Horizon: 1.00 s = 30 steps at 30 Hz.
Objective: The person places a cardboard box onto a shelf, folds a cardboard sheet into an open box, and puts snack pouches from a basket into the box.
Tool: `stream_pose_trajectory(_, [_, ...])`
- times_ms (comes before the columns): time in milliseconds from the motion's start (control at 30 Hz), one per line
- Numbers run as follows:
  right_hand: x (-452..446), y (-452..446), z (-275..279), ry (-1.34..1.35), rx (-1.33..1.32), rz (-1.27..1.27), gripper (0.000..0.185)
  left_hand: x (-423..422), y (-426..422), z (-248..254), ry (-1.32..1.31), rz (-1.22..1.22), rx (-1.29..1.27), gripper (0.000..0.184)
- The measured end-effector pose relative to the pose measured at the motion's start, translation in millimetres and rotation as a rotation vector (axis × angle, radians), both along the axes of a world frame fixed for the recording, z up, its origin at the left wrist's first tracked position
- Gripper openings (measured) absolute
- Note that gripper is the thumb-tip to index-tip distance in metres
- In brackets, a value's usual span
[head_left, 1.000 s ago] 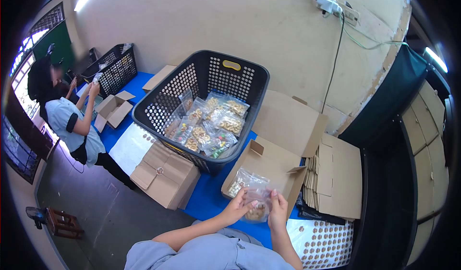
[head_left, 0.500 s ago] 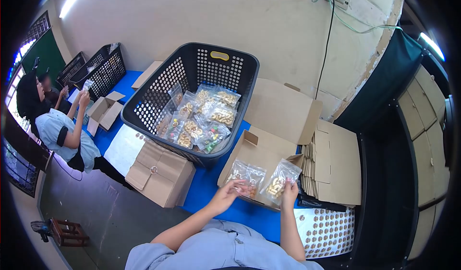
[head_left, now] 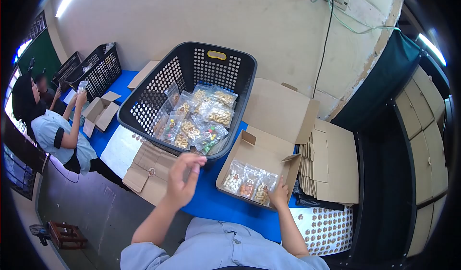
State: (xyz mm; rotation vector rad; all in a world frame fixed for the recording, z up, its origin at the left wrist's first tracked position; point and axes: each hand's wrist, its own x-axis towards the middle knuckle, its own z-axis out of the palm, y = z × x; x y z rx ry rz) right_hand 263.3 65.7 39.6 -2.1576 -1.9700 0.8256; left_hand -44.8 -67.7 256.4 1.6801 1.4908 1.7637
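Observation:
An open cardboard box (head_left: pixel 273 147) holds several clear zip bags side by side along its front wall: white pieces (head_left: pixel 233 177), orange-brown balls (head_left: pixel 247 186) and cashew-like nuts (head_left: pixel 263 192). My right hand (head_left: pixel 279 194) touches the right edge of the bag of nuts, its fingers stretched out. My left hand (head_left: pixel 182 181) is raised in front of the black basket (head_left: pixel 144 94), empty, with fingers bent and thumb apart. Inside the basket lies a pile of similar filled bags (head_left: pixel 211 111), some with colourful pieces.
A closed carton (head_left: pixel 149 171) stands left of my left hand. Flat cardboard (head_left: pixel 336 162) is stacked right of the box, above a sticker sheet (head_left: pixel 326 229). At the far left a co-worker (head_left: pixel 62 135) holds a small bag near another open box (head_left: pixel 102 112) and baskets (head_left: pixel 103 68).
The bag of nuts has gone from my right hand's grip above the box to lying in the row inside. My left hand has left the bags and moved left and up toward the basket.

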Motion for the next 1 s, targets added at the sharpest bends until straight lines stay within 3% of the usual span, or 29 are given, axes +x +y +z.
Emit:
stream_pose_trajectory(133, [-16, 20, 30, 0.095, 0.228, 0.125, 0.095, -50, 19, 29, 0.071, 0.115, 0.033, 0.016])
stream_pose_trajectory(267, [-63, 36, 115, 0.312, 0.506, 0.246, 0.082, -92, 55, 51, 0.146, 0.164, -0.044, 0.018])
stream_pose_trajectory(433, [-131, 50, 192, 0.442, 0.730, 0.467, 0.073, -143, 115, 30, 0.348, 0.213, -0.201, 0.017])
stream_pose_trajectory(500, [-169, 58, 216, 0.521, 0.820, 0.598, 0.064, -163, 143, -4, 0.466, 0.225, -0.306, 0.018])
stream_pose_trajectory(567, [-213, 70, 232, 0.580, 0.946, 0.689, 0.049, -179, 157, -43, 0.797, 0.086, -0.774, 0.024])
stream_pose_trajectory(633, [-251, 96, 233, 0.573, 0.938, 0.816, 0.044, -159, 144, -31, 0.843, -0.171, -0.996, 0.031])
stream_pose_trajectory(700, [-275, 115, 212, 0.567, 0.929, 0.944, 0.040, -167, 140, -43, 0.881, -0.275, -1.065, 0.035])
stream_pose_trajectory(767, [-295, 134, 185, 0.441, 0.626, 1.043, 0.023, -183, 140, -61, 1.043, -0.176, -1.159, 0.035])
stream_pose_trajectory(833, [-294, 148, 161, 0.047, 0.320, 1.062, 0.014, -195, 148, -77, 1.198, -0.069, -1.244, 0.036])
stream_pose_trajectory(900, [-286, 149, 150, 0.024, 0.318, 1.030, 0.013, -197, 150, -93, 1.295, -0.240, -1.515, 0.040])
stream_pose_trajectory(1000, [-283, 149, 147, -0.018, 0.290, 1.007, 0.014, -160, 162, -41, 1.253, -0.394, -1.631, 0.046])
